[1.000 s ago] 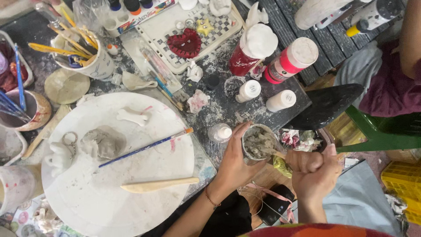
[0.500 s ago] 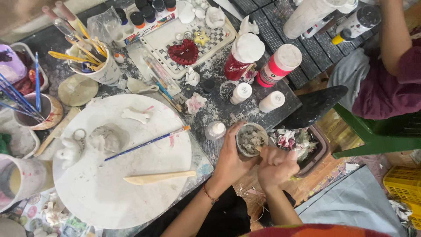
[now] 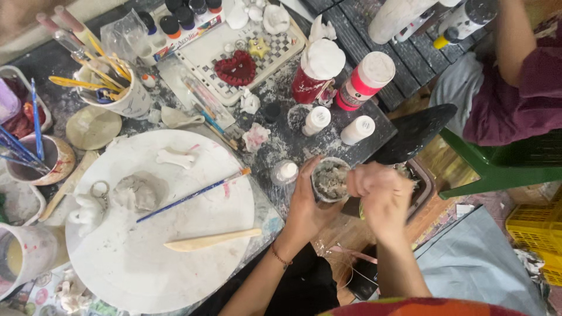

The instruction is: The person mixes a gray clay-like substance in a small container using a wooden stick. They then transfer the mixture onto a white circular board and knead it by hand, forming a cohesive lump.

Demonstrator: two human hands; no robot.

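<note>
1. Where the dark, paint-spattered tabletop (image 3: 328, 137) meets its near edge, the left hand (image 3: 307, 202) cups a small round pot (image 3: 329, 179) from the side and below, fingers wrapped on its wall; grip is full, holding the pot.
2. The pot's inside shows a grey, lumpy mass; what it is cannot be told.
3. The right hand (image 3: 374, 187) sits closed in a fist just beside the pot's right rim, touching or nearly touching it. A sliver of yellow-green shows under the fist; whether the grip holds something cannot be told.
4. Just left of the pot stands a small clear jar (image 3: 285, 172) with a white cap.
5. Further left lies a large round white board (image 3: 158, 257), carrying a blue-handled paintbrush (image 3: 193, 195), a pale wooden modelling tool (image 3: 212, 240), a grey clay lump (image 3: 134, 191) and a small white bone-shaped piece (image 3: 175, 157).
6. Behind the pot: two small white bottles (image 3: 317, 120), a pink-and-white paint bottle (image 3: 366, 80), and a checked tray (image 3: 263, 55) with a red heart piece (image 3: 236, 68).
7. Upper right, another person in a maroon garment (image 3: 515, 105) sits on a green chair (image 3: 497, 169).
</note>
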